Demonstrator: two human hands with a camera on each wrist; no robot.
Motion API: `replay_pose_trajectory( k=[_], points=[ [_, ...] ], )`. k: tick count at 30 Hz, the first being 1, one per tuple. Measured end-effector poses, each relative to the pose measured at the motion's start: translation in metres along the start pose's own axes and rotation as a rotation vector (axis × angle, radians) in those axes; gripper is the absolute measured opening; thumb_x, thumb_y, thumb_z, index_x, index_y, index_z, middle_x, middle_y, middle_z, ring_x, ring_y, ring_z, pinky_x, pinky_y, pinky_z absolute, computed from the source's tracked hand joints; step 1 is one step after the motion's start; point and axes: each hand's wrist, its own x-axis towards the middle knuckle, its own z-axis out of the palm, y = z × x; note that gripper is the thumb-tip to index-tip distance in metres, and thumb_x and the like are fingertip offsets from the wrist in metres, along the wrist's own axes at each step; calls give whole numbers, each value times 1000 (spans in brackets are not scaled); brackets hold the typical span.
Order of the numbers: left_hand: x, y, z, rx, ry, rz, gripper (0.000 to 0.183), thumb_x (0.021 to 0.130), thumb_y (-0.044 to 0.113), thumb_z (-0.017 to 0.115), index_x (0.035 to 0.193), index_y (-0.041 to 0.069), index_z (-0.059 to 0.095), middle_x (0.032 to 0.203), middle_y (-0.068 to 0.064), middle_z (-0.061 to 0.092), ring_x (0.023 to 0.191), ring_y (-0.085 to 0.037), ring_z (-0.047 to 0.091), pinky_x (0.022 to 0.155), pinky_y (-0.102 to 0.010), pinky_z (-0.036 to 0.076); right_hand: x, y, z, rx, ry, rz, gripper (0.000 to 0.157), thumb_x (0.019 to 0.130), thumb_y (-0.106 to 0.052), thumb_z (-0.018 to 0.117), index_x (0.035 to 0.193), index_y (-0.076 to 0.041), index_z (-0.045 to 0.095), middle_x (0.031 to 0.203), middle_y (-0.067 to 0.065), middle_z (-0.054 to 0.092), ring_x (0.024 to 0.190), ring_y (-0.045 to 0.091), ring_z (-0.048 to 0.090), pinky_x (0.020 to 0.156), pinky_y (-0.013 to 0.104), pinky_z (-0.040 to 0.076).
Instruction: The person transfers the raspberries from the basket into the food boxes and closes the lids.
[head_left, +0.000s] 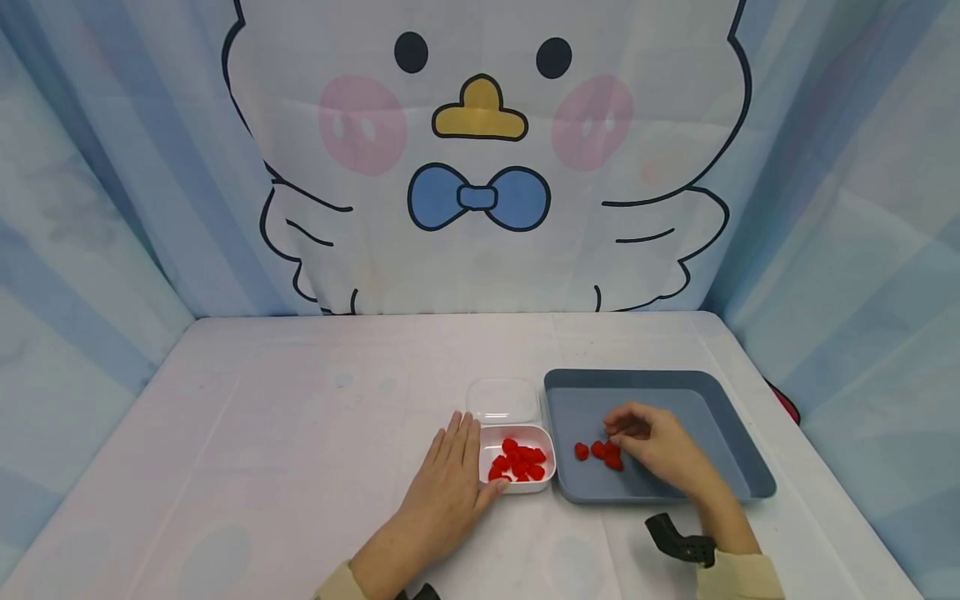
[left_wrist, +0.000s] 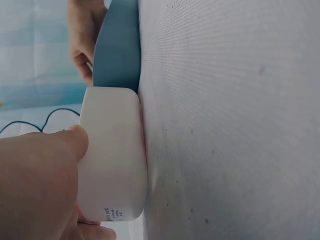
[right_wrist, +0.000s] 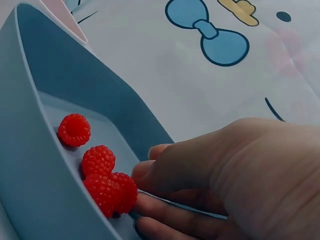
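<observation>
My left hand [head_left: 442, 483] lies along the left side of a small white box [head_left: 550, 471], its fingers straight and its thumb at the near rim. In the left wrist view, the thumb touches the rim of the white box [left_wrist: 112, 150]. Several red raspberries [head_left: 522, 457] lie inside. Over a grey-blue tray [head_left: 697, 417] to the right, my right hand [head_left: 660, 442] reaches with bent fingers beside several raspberries [head_left: 597, 449]. From the right wrist, the fingertips are at the edge of a clustered raspberry [right_wrist: 125, 192]; no raspberry shows clearly gripped. One raspberry [right_wrist: 74, 130] sits apart.
A clear plastic lid [head_left: 502, 402] lies behind the white box. The tray's left edge stands close against the box's right side. A white cloth [head_left: 262, 458] covers the table, and printed curtains [head_left: 480, 267] enclose the back and both sides.
</observation>
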Motion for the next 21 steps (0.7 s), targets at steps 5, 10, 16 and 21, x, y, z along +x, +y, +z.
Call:
replay_pose_trajectory(
  k=[5,10,16,21],
  points=[
    [0,0,-1,-1,-17,-11,83,99,56,45,153,-4,26,160,-21,29,152,-37,21,123,-50,24,-1,1,-1,-16,-48,6,18,88,3,66,106,-1,67,97,8,70,85,14,66,74,22,56],
    [0,0,-1,0,-13,-9,83,99,55,45,153,-4,26,160,-21,29,152,-37,22,122,-51,25,-1,-1,0,-24,-65,14,19,87,4,64,105,0,67,97,8,70,85,14,66,74,23,55],
    [-1,1,-2,2,3,0,82,99,53,48,152,-6,28,159,-22,31,151,-38,24,121,-51,27,0,-2,1,-42,-58,26,19,87,4,63,105,-1,67,97,7,70,85,15,66,73,23,55],
    [-1,1,-2,-1,12,8,81,99,52,48,152,-6,28,159,-22,32,150,-38,24,121,-51,28,0,-1,2,-42,-47,27,18,88,4,63,105,-1,67,97,8,71,85,16,66,73,23,55]
  ],
)
